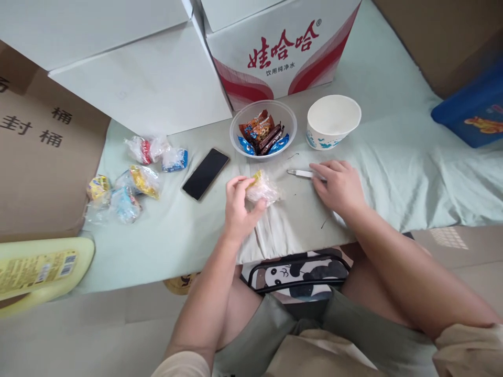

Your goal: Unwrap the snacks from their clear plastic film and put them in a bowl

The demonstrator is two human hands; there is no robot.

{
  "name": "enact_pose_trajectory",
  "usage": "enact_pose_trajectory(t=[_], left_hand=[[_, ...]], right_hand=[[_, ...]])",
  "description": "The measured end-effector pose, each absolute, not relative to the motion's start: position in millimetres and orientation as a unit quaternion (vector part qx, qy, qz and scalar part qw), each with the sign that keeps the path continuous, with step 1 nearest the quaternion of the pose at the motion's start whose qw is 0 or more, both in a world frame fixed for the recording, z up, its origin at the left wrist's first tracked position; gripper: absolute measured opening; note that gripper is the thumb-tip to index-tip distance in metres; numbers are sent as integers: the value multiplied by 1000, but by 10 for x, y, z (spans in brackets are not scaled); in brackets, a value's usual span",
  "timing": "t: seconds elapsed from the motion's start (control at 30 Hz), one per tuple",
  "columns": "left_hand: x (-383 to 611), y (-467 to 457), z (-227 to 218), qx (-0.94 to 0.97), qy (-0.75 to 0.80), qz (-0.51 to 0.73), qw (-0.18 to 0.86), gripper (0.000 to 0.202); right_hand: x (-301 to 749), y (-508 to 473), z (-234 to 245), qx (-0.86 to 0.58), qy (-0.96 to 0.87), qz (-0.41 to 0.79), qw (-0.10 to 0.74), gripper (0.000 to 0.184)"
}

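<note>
My left hand [238,209] has its fingers and thumb around a crumpled clear plastic bag [265,188] with a bit of yellow packaging in it. My right hand [341,187] rests low on the cloth, its thumb and forefinger closed about a small white-handled tool [302,173] with a metal tip pointing left. The rest of that tool is hidden under the hand, and its kind is unclear. Beyond my hands stand a clear plastic bowl [234,137] of wrapped snacks [261,131] and a white paper tub [328,128] with a blue print.
A black phone [206,174] lies left of my left hand. Farther left are several plastic-bagged packets [126,191]. White cartons [275,57] rise behind the bowl. A brown box [47,173] and a yellow-green container [43,272] border the left, a blue container [471,110] the right.
</note>
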State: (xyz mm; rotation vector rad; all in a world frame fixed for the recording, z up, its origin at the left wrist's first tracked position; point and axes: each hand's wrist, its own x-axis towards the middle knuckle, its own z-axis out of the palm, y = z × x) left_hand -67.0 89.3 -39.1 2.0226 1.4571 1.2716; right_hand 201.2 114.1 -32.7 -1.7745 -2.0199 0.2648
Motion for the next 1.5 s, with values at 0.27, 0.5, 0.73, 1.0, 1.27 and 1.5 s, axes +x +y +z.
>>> enact_pose_trajectory(t=[0.27,0.5,0.73,1.0,1.27,1.5], left_hand=[[-794,1002,-477,624,539,468,317,76],[-725,991,-454,506,562,516,403,27],[-928,1092,-478,485,604,539,330,52],[-912,1002,-318,689,595,341,234,17],[-963,891,-304,694,577,358,238,16],[-986,876,-248,687,551,419,221,25]], right_hand=[[1807,1068,-370,-498,-780,203,321,44],[1682,1001,-277,-432,-770,287,372,17],[1897,1115,-324,-599,-594,251,474,21],[1954,962,-152,-536,-709,168,428,36],[1997,903,-215,-548,-776,150,276,20],[2073,830,-76,-521,-770,126,346,19]])
